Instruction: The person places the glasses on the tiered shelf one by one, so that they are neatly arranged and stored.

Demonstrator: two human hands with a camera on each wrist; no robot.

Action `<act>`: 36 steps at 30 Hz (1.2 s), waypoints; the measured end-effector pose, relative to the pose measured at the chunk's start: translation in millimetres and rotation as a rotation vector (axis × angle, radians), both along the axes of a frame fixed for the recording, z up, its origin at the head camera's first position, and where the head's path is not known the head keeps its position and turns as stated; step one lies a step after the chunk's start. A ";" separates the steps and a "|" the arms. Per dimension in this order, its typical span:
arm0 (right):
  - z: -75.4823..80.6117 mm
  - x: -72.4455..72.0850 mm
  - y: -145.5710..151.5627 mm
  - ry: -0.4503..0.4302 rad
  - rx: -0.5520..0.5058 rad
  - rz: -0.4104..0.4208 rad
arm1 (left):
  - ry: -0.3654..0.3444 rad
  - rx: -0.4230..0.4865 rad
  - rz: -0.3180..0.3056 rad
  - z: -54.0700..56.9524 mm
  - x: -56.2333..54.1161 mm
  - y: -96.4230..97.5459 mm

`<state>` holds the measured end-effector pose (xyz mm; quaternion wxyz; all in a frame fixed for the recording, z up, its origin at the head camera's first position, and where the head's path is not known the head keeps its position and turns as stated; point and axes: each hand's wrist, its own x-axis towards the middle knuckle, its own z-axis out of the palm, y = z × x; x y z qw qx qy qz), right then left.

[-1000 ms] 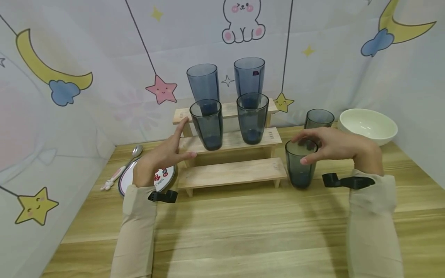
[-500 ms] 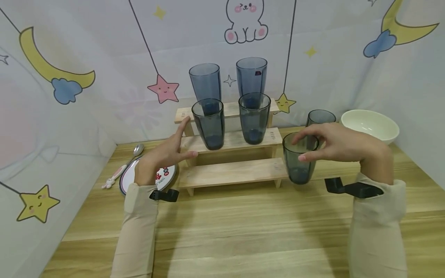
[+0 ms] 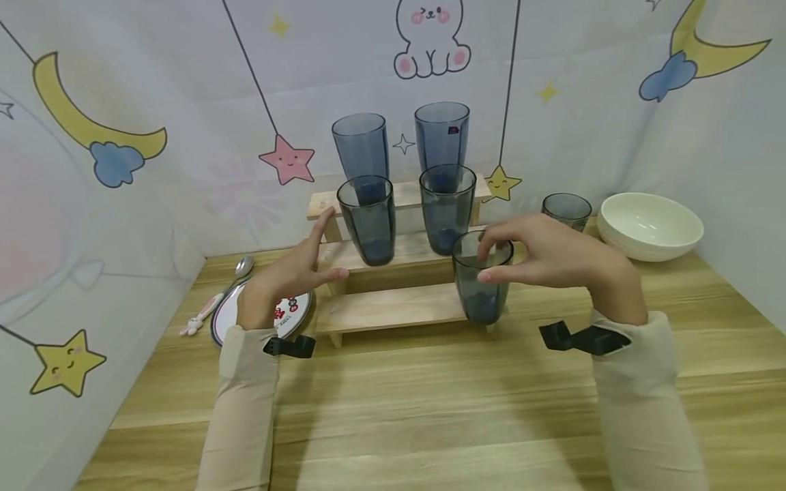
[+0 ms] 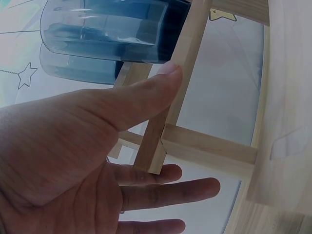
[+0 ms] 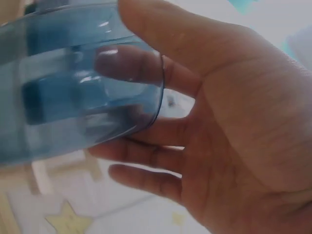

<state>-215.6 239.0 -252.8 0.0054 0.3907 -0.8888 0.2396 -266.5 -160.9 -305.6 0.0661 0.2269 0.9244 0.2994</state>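
A smoky blue-grey glass tumbler (image 3: 482, 293) is gripped near its rim by my right hand (image 3: 540, 256), in front of the right end of the bottom shelf in the head view. Through its wall in the right wrist view, a fingertip (image 5: 114, 61) shows. The three-step wooden rack (image 3: 393, 310) bears two tumblers on its top step and two on its middle step. My left hand (image 3: 291, 269) lies at the rack's left end, fingers extended. In the left wrist view, its thumb (image 4: 146, 95) touches the edge of a shelf (image 4: 187, 63).
Another dark tumbler (image 3: 566, 210) stands at the back right beside a white bowl (image 3: 651, 228). To the left of the rack lie a printed plate (image 3: 293, 315) and a spoon (image 3: 242, 266) with a bunny handle. A patterned cloth hangs behind the wooden table (image 3: 430, 423).
The right hand has lifted the tumbler off the table and carried it left, from beside the rack to over its bottom shelf. The left hand stays in place.
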 end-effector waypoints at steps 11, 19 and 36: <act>-14.1 -1.5 -46.3 0.131 -0.010 0.082 | 0.021 -0.006 -0.016 1.0 -2.1 2.5; -29.0 -4.4 -72.5 0.107 -0.088 0.109 | 0.024 -0.008 -0.015 -0.4 -3.5 2.2; -48.1 -7.9 -107.3 0.178 -0.274 0.088 | 0.001 -0.006 0.012 -1.5 -2.3 -0.7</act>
